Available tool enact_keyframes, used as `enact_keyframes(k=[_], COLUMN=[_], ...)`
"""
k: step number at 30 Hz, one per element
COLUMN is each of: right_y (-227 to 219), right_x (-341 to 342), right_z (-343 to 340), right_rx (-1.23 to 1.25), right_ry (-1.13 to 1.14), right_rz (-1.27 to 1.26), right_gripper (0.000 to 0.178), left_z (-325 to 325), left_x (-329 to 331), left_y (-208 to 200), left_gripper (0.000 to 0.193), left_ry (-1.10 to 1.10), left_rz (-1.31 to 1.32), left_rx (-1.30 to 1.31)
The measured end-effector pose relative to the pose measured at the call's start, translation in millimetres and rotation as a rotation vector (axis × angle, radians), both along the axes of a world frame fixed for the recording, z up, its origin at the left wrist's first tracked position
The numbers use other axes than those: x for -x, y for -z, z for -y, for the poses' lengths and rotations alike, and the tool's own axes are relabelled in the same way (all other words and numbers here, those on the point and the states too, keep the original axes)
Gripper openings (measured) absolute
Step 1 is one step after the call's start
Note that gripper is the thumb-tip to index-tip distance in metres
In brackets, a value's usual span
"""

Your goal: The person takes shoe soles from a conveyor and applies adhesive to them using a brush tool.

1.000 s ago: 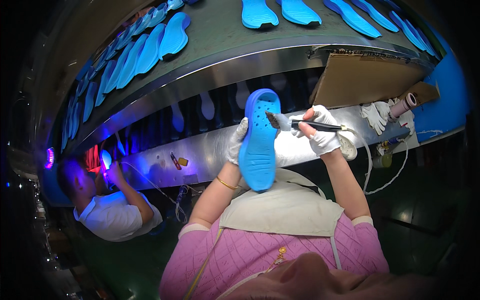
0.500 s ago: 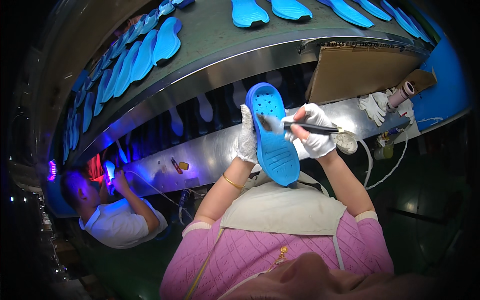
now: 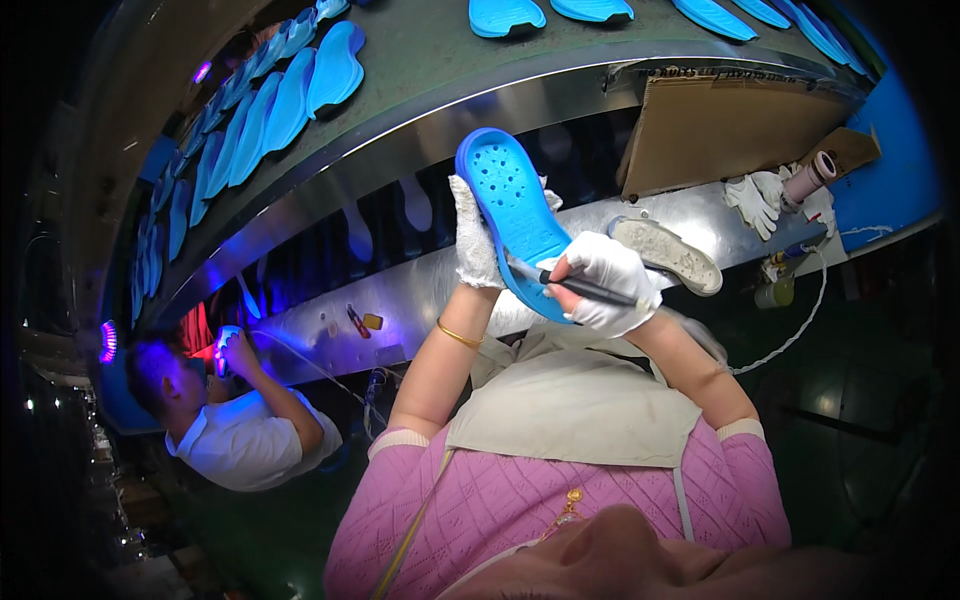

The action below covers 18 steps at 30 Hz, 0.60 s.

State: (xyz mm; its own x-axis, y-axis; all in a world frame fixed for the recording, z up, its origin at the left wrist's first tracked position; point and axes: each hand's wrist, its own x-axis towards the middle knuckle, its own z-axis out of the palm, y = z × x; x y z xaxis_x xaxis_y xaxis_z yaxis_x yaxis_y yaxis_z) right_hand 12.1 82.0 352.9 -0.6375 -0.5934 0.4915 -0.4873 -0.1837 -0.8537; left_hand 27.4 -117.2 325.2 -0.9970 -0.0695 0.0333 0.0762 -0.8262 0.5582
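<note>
My left hand (image 3: 474,235), in a white glove, grips a bright blue shoe sole (image 3: 508,190) from its left side, with fingertips showing past its right edge. The sole is tilted, its hole-dotted wide end away from me. In my right hand (image 3: 603,285), gloved in white with bare thumb and fingertip, is a black-handled brush (image 3: 592,289). Its bristles touch the sole's left inner edge near the middle. Behind the right hand, a pale, whitish-coated sole (image 3: 668,255) lies on the metal ledge. My right hand hides part of the blue sole's near end.
Blue soles (image 3: 336,68) line the green conveyor belt (image 3: 420,70) beyond the ledge (image 3: 400,325). A cardboard sheet (image 3: 735,135) leans at the right, near spare white gloves (image 3: 752,203) and a pink cylinder (image 3: 810,180). A co-worker (image 3: 245,430) handles a sole at the left.
The blue sole has shifted left and away from me and turned slightly. The brush has moved from its middle to its left inner edge. More of the pale sole shows.
</note>
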Motion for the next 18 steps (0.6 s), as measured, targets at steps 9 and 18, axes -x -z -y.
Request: enact_keyframes(k=[9,18], right_y=[11,-5], right_x=[-7,23], right_z=[-5,-17], right_rx=[-0.016,0.174], right_ry=[-0.161,-0.035], right_rz=[0.268,0.466], right_gripper=[0.012,0.014], left_z=[8,-43], left_x=[3,-33], left_y=[-5,-25], left_gripper=[0.095,0.106], left_ry=[-0.038,0.147], left_rz=[0.093,-0.036], left_rx=[-0.003,-0.103])
